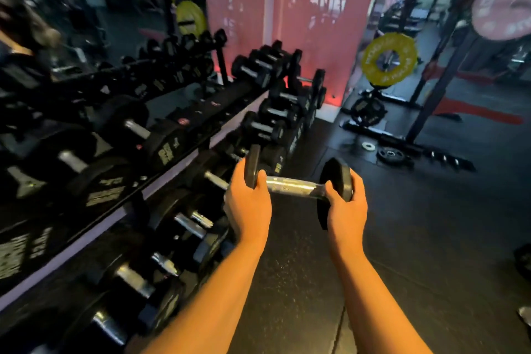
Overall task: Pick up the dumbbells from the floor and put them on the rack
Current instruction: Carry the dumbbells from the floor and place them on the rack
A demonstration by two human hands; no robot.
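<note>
Two hands are carrying one dumbbell [298, 185] off the floor, just beside the rack [178, 158]: left hand [250, 201] clamping one end, right hand [346, 205] cupping the other. Likely heavy, rigid; knurled chrome bar looking like the better hold. Rack's lower shelf is already holding many dumbbells.

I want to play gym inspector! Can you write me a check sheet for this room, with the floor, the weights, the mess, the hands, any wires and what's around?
Surface: dark speckled rubber floor, bare under the hands.
Job's things: one black dumbbell with chrome handle, held off the floor; dumbbell rack on the left, with many dumbbells.
Clutter: small weight plates lying on the floor further off.
Grippers: left hand and right hand each grip one end of the dumbbell.
Cables: nothing seen.
Surroundings: yellow weight plate on a stand, pink wall, mirror above the rack.
</note>
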